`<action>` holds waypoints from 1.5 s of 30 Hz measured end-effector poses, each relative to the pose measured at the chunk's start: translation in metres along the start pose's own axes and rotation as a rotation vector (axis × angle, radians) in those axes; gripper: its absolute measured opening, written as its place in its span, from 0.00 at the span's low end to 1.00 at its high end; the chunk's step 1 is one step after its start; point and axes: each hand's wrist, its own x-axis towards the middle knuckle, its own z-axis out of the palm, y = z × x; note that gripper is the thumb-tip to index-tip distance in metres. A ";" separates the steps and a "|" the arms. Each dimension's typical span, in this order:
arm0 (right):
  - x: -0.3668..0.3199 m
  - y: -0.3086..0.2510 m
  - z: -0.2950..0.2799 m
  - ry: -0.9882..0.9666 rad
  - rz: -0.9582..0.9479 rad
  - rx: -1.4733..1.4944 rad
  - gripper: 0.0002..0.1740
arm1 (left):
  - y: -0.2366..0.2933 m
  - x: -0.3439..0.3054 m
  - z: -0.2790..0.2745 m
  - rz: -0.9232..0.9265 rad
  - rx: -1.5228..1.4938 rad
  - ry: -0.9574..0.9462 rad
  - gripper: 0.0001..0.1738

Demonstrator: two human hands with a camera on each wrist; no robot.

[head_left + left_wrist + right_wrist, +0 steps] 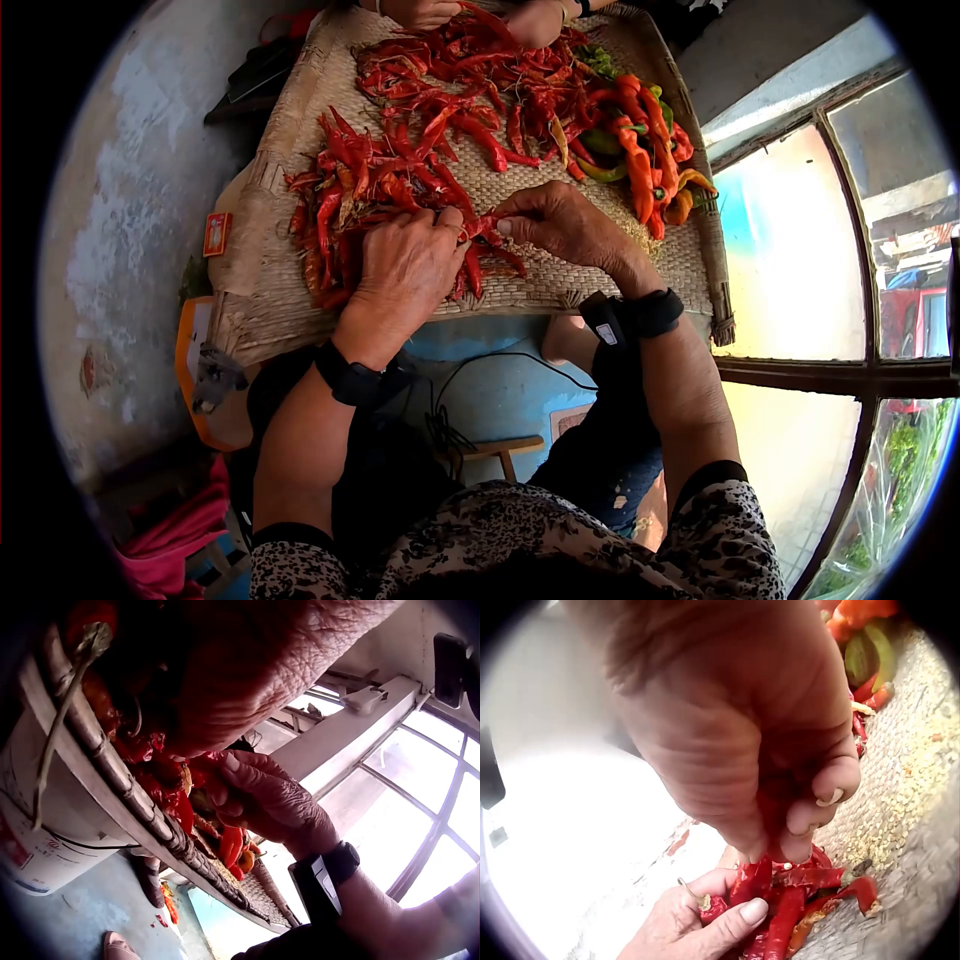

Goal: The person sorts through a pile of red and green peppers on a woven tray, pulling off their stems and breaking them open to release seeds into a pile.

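Crosswise, red chili [482, 226], long axis from left hand [405, 265] to right hand [565, 225].

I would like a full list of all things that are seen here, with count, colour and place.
chillies: many, red, heaped on the tray
peppers: several, orange and green, tray's right side
tray: one, tan, woven, under the heap
window: one, dark frame, far right
other hands: two, tray's far edge
wristbands: two, black, on both wrists
left hand: grips chillies at the heap's near edge
right hand: pinches one chilli beside it
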 end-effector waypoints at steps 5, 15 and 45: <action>-0.003 0.017 -0.019 0.075 0.016 0.087 0.14 | -0.007 0.002 -0.009 -0.097 -0.066 0.008 0.14; 0.007 0.024 -0.027 0.632 -0.008 0.153 0.44 | -0.013 0.009 -0.023 -0.289 -1.086 0.061 0.11; 0.017 -0.003 0.020 0.271 -0.328 -0.304 0.13 | -0.005 0.014 0.000 -0.042 -0.286 0.066 0.06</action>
